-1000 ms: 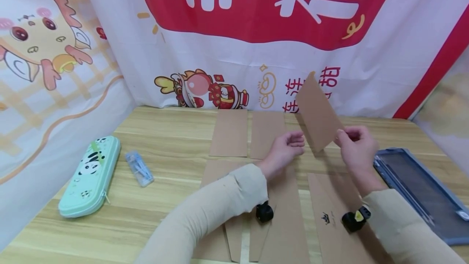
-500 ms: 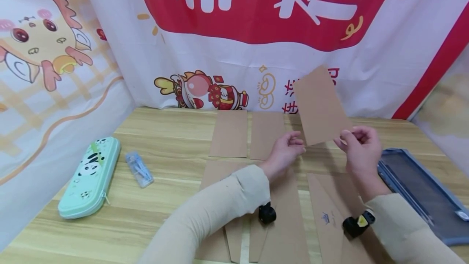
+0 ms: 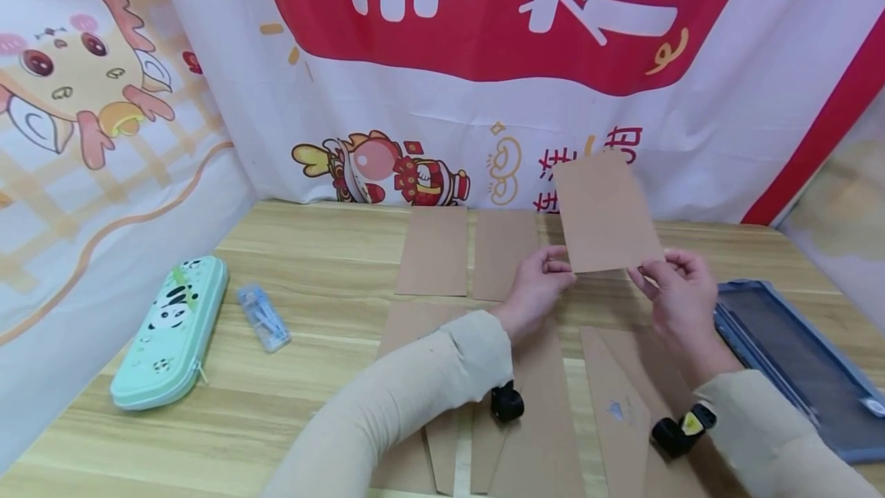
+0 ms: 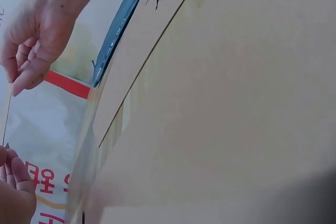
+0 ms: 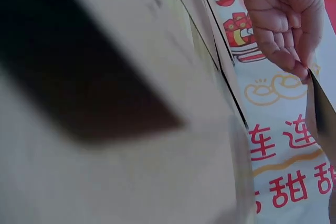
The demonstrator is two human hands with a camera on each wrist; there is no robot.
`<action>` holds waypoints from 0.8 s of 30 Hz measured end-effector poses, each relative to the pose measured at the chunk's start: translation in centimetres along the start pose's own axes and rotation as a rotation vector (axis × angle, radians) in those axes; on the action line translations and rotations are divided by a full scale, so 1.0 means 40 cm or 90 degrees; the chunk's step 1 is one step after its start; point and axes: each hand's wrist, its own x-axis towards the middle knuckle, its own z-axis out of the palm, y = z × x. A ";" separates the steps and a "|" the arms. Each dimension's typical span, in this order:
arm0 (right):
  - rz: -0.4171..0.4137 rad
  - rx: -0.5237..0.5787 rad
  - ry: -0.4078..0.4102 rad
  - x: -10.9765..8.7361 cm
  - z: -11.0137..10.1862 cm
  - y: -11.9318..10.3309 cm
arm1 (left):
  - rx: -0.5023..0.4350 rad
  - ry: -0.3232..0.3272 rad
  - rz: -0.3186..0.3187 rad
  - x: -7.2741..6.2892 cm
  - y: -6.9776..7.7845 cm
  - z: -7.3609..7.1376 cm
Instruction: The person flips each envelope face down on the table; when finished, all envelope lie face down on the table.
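A small rectangular brown kraft card [image 3: 608, 214] is held up above the far part of the table, tilted with its face towards me. At its lower right corner, my right hand [image 3: 681, 294] pinches it between thumb and fingers. My left hand [image 3: 535, 287] pinches the lower left corner; the right wrist view shows those left fingertips [image 5: 302, 72] on the edge of the card [image 5: 323, 108]. In the left wrist view the right hand [image 4: 39, 38] holds the other end. Whether the card is single or folded, I cannot tell.
Two similar cards [image 3: 433, 252] lie flat at the back. Larger brown folded sheets [image 3: 546, 436] lie beneath my arms, one sheet [image 3: 622, 375] bearing a crown print. A blue mesh pouch [image 3: 795, 360] is at right. A mint panda case [image 3: 173, 333] and a small clear-blue packet [image 3: 264, 319] are at left.
The card has turned from edge-tilted to facing me and its top has come lower. My left fingers, apart from it before, now pinch its corner.
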 end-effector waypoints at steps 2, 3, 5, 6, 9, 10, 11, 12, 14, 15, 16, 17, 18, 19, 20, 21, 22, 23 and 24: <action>0.028 -0.045 -0.043 0.007 -0.015 -0.008 | 0.001 0.008 0.002 0.000 0.000 0.001; 0.045 -0.077 -0.067 0.011 -0.024 -0.014 | 0.005 0.012 0.003 0.001 0.000 0.001; 0.076 -0.153 -0.113 0.025 -0.041 -0.027 | 0.012 0.016 -0.001 0.003 0.001 0.001; 0.092 -0.189 -0.133 0.032 -0.049 -0.032 | 0.021 0.017 -0.003 0.003 0.002 0.001; 0.125 -0.303 -0.194 0.054 -0.070 -0.048 | 0.043 0.020 -0.013 0.008 0.003 0.002; 0.128 -0.338 -0.215 0.061 -0.076 -0.051 | 0.053 0.019 -0.016 0.010 0.004 0.002; 0.133 -0.360 -0.235 0.067 -0.082 -0.055 | 0.061 0.019 -0.018 0.012 0.004 0.002; 0.136 -0.379 -0.250 0.071 -0.087 -0.057 | 0.068 0.018 -0.017 0.014 0.003 0.002; 0.142 -0.400 -0.275 0.080 -0.095 -0.060 | 0.090 0.014 -0.014 0.016 0.002 0.003; 0.144 -0.405 -0.286 0.083 -0.098 -0.061 | 0.106 0.011 -0.009 0.017 0.002 0.004; 0.148 -0.416 -0.291 0.087 -0.101 -0.062 | 0.121 0.010 -0.005 0.018 0.001 0.004; 0.154 -0.418 -0.296 0.090 -0.104 -0.063 | 0.133 0.009 -0.003 0.019 -0.001 0.006; 0.157 -0.430 -0.301 0.093 -0.107 -0.063 | 0.148 0.007 0.001 0.020 -0.002 0.007; 0.162 -0.441 -0.306 0.096 -0.110 -0.063 | 0.157 0.006 0.001 0.019 -0.002 0.009; 0.165 -0.458 -0.312 0.098 -0.114 -0.063 | 0.164 0.005 -0.001 0.019 -0.004 0.010; 0.170 -0.474 -0.315 0.100 -0.118 -0.062 | 0.165 0.003 -0.006 0.018 -0.006 0.012; 0.175 -0.489 -0.316 0.102 -0.122 -0.060 | 0.166 0.003 -0.014 0.016 -0.007 0.014; 0.180 -0.500 -0.320 0.103 -0.127 -0.058 | 0.171 0.003 -0.021 0.015 -0.009 0.016; 0.185 -0.514 -0.322 0.104 -0.131 -0.056 | 0.176 0.003 -0.029 0.013 -0.010 0.018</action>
